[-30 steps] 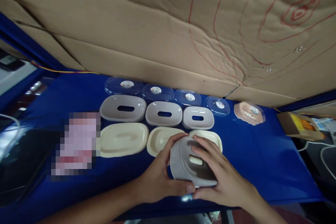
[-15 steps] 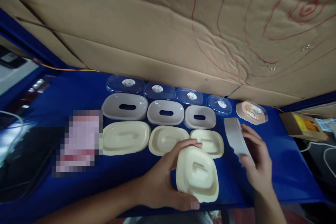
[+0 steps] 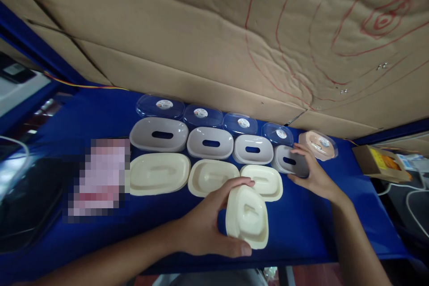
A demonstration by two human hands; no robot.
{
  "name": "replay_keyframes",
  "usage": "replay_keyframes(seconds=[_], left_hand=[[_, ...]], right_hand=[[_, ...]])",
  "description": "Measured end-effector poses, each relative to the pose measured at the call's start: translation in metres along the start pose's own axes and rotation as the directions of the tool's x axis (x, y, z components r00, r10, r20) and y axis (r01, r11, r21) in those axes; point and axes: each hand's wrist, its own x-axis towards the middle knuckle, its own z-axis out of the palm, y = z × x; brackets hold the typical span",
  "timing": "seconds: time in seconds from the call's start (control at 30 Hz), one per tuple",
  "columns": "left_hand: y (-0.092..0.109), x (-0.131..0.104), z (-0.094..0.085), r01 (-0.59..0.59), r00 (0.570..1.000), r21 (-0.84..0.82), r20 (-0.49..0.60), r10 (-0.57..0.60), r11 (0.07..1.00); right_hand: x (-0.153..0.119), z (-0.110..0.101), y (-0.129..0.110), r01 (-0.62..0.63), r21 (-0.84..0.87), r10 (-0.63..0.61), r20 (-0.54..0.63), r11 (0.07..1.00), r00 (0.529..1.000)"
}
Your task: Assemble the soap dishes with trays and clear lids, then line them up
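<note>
Cream tray (image 3: 248, 219) was clasped in the left hand (image 3: 204, 228) above the table (image 3: 301, 228); the right hand (image 3: 313, 174) pinched the rightmost grey tray (image 3: 299, 166), where a light, level grip seemed best.

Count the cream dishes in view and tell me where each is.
4: the left dish, middle dish and right dish of the front row, plus a held dish in the left hand. Others could be hidden where the picture is pixelated.

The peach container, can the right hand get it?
Probably yes: the peach container lies just beyond the right hand, nothing seems between, though that hand holds a grey tray.
</note>
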Motion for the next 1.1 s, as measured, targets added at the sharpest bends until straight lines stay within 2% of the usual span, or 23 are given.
replay_keyframes(seconds=[0.1, 0.17, 0.23, 0.3, 0.33, 0.37, 0.43, 0.47, 0.5, 0.57, 0.67, 0.8, 0.87, 0.93, 1.0, 1.07, 1.1], left_hand=[[0.001, -0.001, 0.001, 0.018, 1.0, -0.015, 0.006, -0.018, 1.0], [0.002, -0.001, 0.002, 0.03, 1.0, -0.028, 0.009, -0.029, 0.999], [0.003, -0.002, 0.003, 0.04, 0.999, -0.039, 0.007, -0.04, 0.998], [0.002, -0.002, 0.005, 0.035, 0.999, -0.058, -0.014, -0.036, 0.998], [0.001, -0.003, 0.006, 0.029, 0.999, -0.074, -0.027, -0.031, 0.997], [0.0, -0.003, 0.007, 0.018, 0.999, -0.097, -0.042, -0.022, 0.995], [-0.003, -0.003, 0.009, -0.013, 0.998, -0.143, -0.065, 0.004, 0.99], [-0.004, -0.003, 0.01, -0.029, 0.997, -0.16, -0.071, 0.018, 0.987], [-0.005, -0.003, 0.011, -0.04, 0.997, -0.171, -0.076, 0.027, 0.984], [-0.005, -0.003, 0.013, -0.034, 0.997, -0.173, -0.069, 0.022, 0.984], [-0.002, -0.005, 0.014, 0.046, 0.999, -0.163, -0.011, -0.049, 0.985], [0.001, -0.009, 0.013, 0.088, 0.995, -0.115, 0.047, -0.083, 0.99], [0.0, -0.01, 0.012, 0.035, 0.998, -0.034, 0.047, -0.033, 0.999], [-0.001, -0.01, 0.011, -0.042, 0.998, 0.064, 0.043, 0.04, 0.997], [-0.002, -0.009, 0.01, -0.126, 0.992, 0.216, 0.044, 0.119, 0.968], [-0.002, -0.006, 0.009, -0.244, 0.969, 0.459, 0.074, 0.237, 0.854], [-0.001, -0.005, 0.009, -0.319, 0.943, 0.586, 0.117, 0.312, 0.745]], right_hand=[[0.007, -0.002, -0.003, 0.006, 0.001, -0.006, 0.014, 1.0, 1.0], [0.004, -0.003, -0.009, -0.013, 0.009, 0.014, -0.025, 1.0, 1.0], [-0.007, -0.001, -0.027, -0.03, 0.031, 0.034, -0.124, 0.999, 0.992], [-0.023, 0.006, -0.058, -0.002, 0.074, 0.016, -0.194, 0.997, 0.981], [-0.031, 0.012, -0.077, 0.039, 0.109, -0.02, -0.171, 0.993, 0.985], [-0.039, 0.02, -0.096, 0.106, 0.137, -0.095, -0.088, 0.985, 0.992], [-0.052, 0.039, -0.131, 0.27, 0.129, -0.28, 0.068, 0.954, 0.958], [-0.055, 0.048, -0.144, 0.32, 0.107, -0.331, 0.105, 0.941, 0.938], [-0.058, 0.056, -0.154, 0.345, 0.096, -0.355, 0.119, 0.934, 0.927], [-0.06, 0.064, -0.163, 0.326, 0.103, -0.336, 0.101, 0.94, 0.936], [-0.068, 0.057, -0.152, 0.238, 0.147, -0.25, 0.067, 0.96, 0.966], [-0.1, 0.029, -0.11, 0.132, 0.069, -0.134, 0.032, 0.989, 0.99], [-0.121, 0.016, -0.084, 0.0, 0.01, 0.0, -0.03, 1.0, 1.0], [-0.14, 0.009, -0.061, -0.14, -0.033, 0.137, -0.075, 0.99, 0.988], [-0.153, 0.008, -0.046, -0.227, -0.064, 0.221, -0.095, 0.972, 0.971], [-0.159, 0.011, -0.039, -0.262, -0.082, 0.254, -0.092, 0.962, 0.963], [-0.159, 0.013, -0.038, -0.267, -0.089, 0.261, -0.077, 0.96, 0.962]])
